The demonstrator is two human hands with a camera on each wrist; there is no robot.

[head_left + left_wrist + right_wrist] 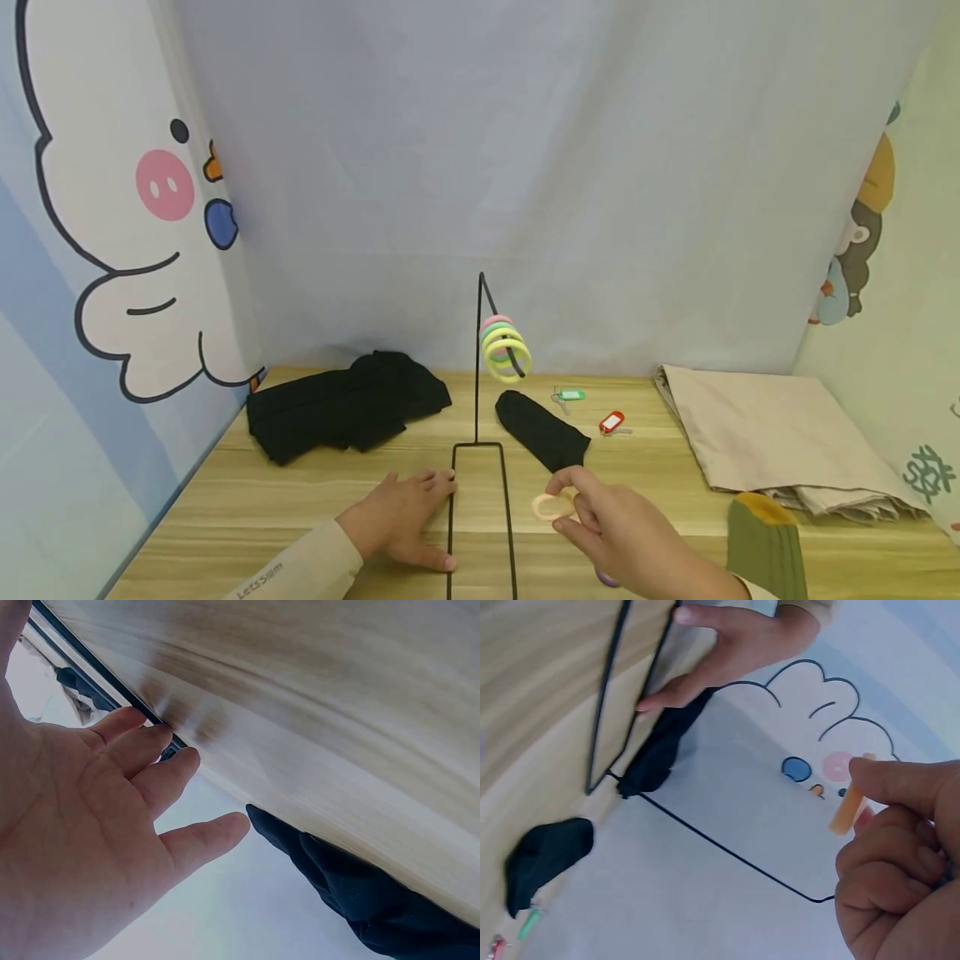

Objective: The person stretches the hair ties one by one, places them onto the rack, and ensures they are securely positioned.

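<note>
My right hand [626,529] pinches a pale orange ring [847,810] between thumb and index finger, above the wooden table and right of a black wire stand [478,358]. In the right wrist view the ring shows edge-on and its other fingers are curled in. Spread out at the left side of the stand's base [507,508], my left hand [408,517] touches the wire with its fingertips and thumb. Pink, green and yellow rings [526,360] hang on the stand's sloping arm. Part of a purple object [606,577] peeks out from beneath the right hand.
Black cloth [348,404] lies back left, and a black sock [542,429] behind the right hand. Keys with a green tag [572,395] and a red tag [612,422] lie beyond it. Folded beige cloth [772,425] and a green sock [765,542] are at right.
</note>
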